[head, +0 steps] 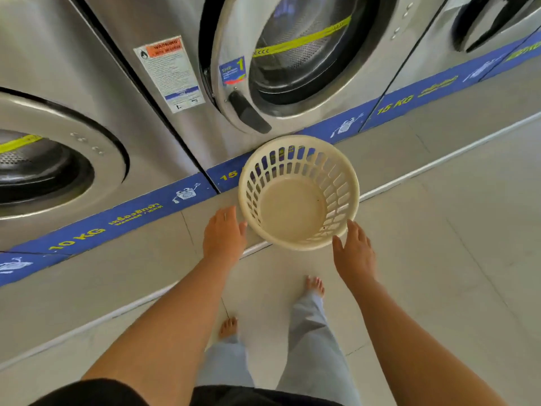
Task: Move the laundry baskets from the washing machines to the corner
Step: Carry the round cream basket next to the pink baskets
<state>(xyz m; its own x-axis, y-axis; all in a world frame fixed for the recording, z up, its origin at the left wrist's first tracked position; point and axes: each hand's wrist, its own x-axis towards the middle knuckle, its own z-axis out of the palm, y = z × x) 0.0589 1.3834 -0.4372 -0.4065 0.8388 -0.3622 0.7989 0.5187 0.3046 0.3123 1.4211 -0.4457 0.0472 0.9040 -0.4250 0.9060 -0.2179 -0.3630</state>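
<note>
Hands spread wide, left hand [224, 230] and right hand [354, 250] flank the empty basket [298, 191] on the floor step [409, 159]; I'd grip opposite rim edges evenly before lifting.

Bare floor [439, 259] is left open to the right of the basket [298, 191] and on its near side. On the far side, passage is blocked by the washing machine [181, 136], just beside the rim. The basket's inside is unobstructed from above.
</note>
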